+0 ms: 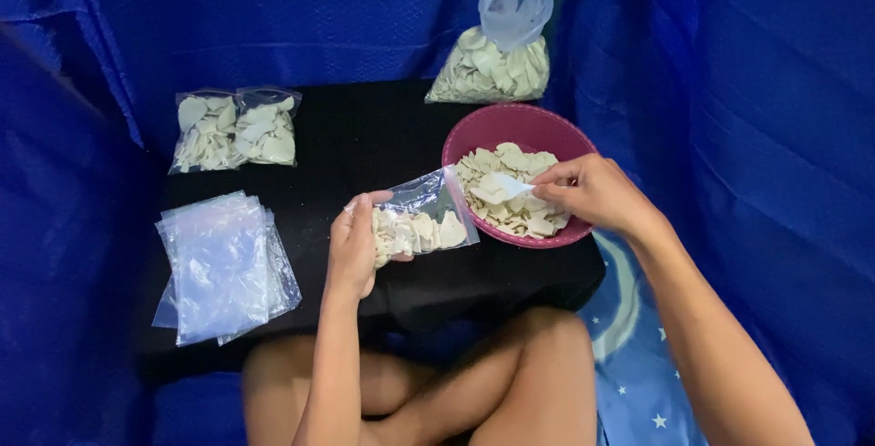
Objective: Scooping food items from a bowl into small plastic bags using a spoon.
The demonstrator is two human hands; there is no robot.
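My left hand [354, 247] grips a small clear zip bag [421, 218], part filled with pale flat chips, its open mouth lying against the rim of a maroon bowl [510, 124]. The bowl holds more of the same pale chips [510, 209]. My right hand [592, 193] is over the bowl and holds a small white spoon [507, 186] whose tip rests among the chips.
Two filled small bags [235, 130] lie at the back left of the black surface [365, 136]. A stack of empty clear bags [221, 266] lies front left. A large open bag of chips [492, 68] leans at the back. Blue fabric walls surround everything; my crossed legs are below.
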